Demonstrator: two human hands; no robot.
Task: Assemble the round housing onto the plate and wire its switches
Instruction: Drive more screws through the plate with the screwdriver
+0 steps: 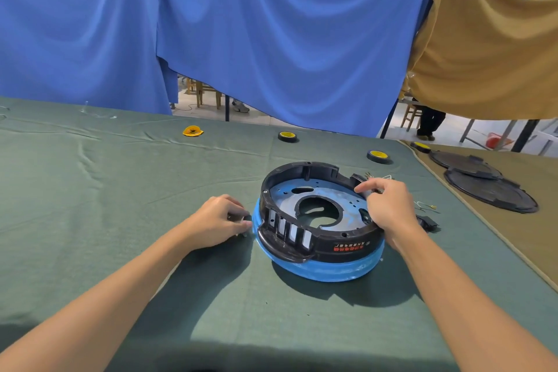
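**Grip.** The left hand [220,220] is curled round a small dark part [240,217] (its kind cannot be made out), just beside the left flank of the assembly. The right hand [389,208] is laid over the right rim of the round housing [330,251]. Thumb and forefinger are closed on that rim at a notch (a wire may be caught there too; this cannot be told).

**Position.** The housing is seated on the plate [332,273]. Both are set on the bench [120,190] toward its right edge, roughly midway between near and far edges.

**Appearance.** A black moulded ring is shown, open in the middle. A row of white-backed slots and a handle-like lip are seen on its near-left side, and a red-lettered label on its near wall. The plate is wrapped in blue film and is pierced by one large curved cut-out and several small holes.

**Handling.** The ring is judged light and stiff, but thin-walled at the slots, so it is best held by the plain outer wall on opposite sides. The filmed plate is likely to be slippery under it. Thin wires [425,206] and a black switch part [428,223] are laid just to the right and are judged easily bent.
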